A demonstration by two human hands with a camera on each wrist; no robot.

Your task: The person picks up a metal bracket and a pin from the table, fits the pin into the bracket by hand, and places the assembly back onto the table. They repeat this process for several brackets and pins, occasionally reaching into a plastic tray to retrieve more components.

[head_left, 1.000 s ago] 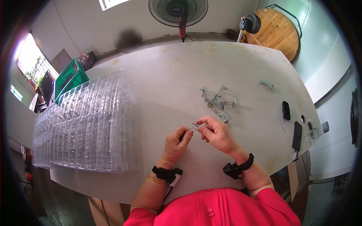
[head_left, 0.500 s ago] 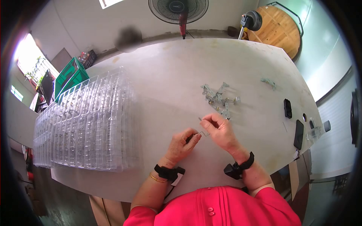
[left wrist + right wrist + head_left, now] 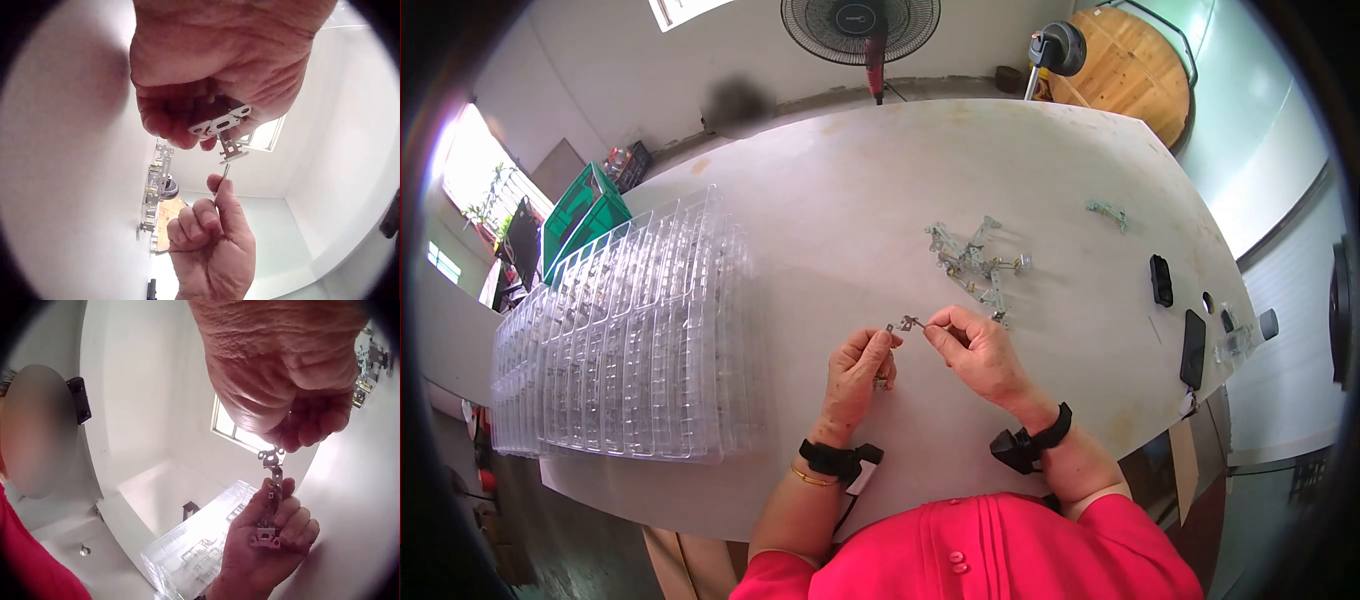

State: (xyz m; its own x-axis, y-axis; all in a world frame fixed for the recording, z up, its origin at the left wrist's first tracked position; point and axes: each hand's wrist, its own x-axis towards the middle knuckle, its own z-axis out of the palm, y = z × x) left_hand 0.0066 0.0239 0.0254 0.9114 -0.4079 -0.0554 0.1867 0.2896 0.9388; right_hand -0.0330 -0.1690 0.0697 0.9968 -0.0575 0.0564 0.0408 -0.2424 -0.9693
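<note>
My left hand (image 3: 855, 375) grips a small metal hinge (image 3: 220, 124), its plate with screw holes lying under the fingers in the left wrist view. The hinge's narrower end (image 3: 232, 152) sticks out past the fingers towards the other hand. Between thumb and forefinger, my right hand (image 3: 980, 350) pinches a thin metal rod (image 3: 225, 174), whose tip is right at that end of the hinge. In the right wrist view the hinge (image 3: 267, 536) lies along the left hand (image 3: 253, 565), while the right hand (image 3: 281, 375) hides most of the rod.
Several similar metal hinges (image 3: 975, 262) lie in a heap beyond the hands, with another metal piece (image 3: 1108, 213) farther right. Stacked clear plastic trays (image 3: 625, 350) fill the table's left side. A black case (image 3: 1161, 280) and a phone (image 3: 1193, 348) lie at the right edge.
My left hand has turned and moved up a little, bringing the hinge's end into sight between the hands. The right hand has shifted slightly left, with the rod now against the hinge's end.
</note>
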